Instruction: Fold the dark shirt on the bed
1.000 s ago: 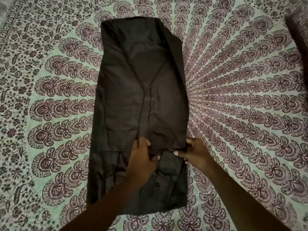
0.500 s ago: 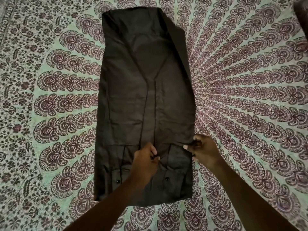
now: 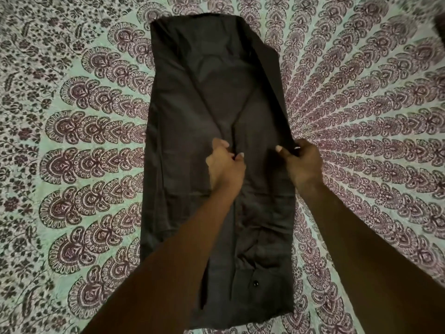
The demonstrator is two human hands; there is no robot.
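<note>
The dark shirt [image 3: 192, 116] lies flat on the bed as a long narrow strip, both sides folded in toward a centre seam. A button shows near its near end. My left hand [image 3: 224, 165] pinches the cloth at the centre seam, about halfway along the shirt. My right hand [image 3: 301, 165] grips the shirt's right edge at the same height, thumb on top of the fabric. Both forearms reach in from the bottom of the view and cover part of the shirt's near half.
The bedsheet [image 3: 72, 165] is pale green with a maroon radiating paisley pattern and spreads out on all sides of the shirt. A dark object [image 3: 441, 25] is just visible at the far right edge.
Both hands have slid from near the shirt's near end up toward its middle, still holding cloth. The right sleeve panel looks smoother now.
</note>
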